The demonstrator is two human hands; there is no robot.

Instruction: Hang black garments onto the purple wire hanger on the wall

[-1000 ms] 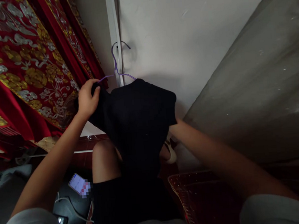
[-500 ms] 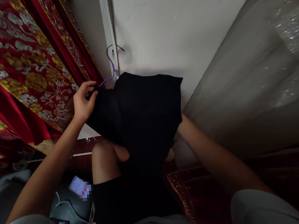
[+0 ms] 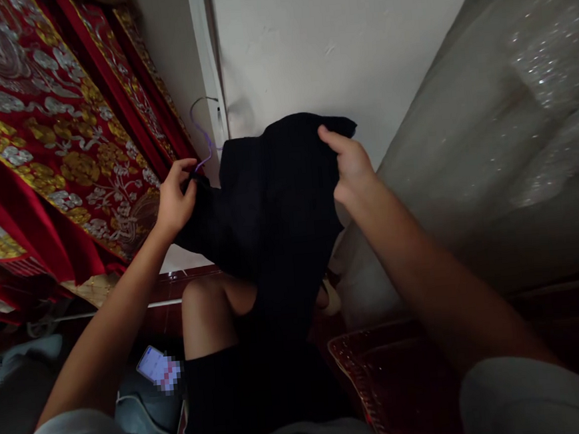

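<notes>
A black garment (image 3: 273,205) hangs on a thin purple wire hanger (image 3: 201,130) hooked by the white door frame (image 3: 206,63). My left hand (image 3: 175,199) is closed on the garment's left shoulder, just below the hanger wire. My right hand (image 3: 348,165) is up at the garment's right shoulder, fingers pinching the fabric near its top edge. The cloth drapes down over my bare knee (image 3: 204,314).
Red curtains with gold and silver embroidery (image 3: 47,129) hang on the left. A pale glittery fabric (image 3: 504,146) fills the right side. A lit phone (image 3: 158,368) with a cable lies on a dark bag at lower left. A red basket (image 3: 382,377) sits at lower right.
My right hand came out from under the garment and rose to grip its right shoulder. The garment's right side lifted. My left hand stayed on the left shoulder.
</notes>
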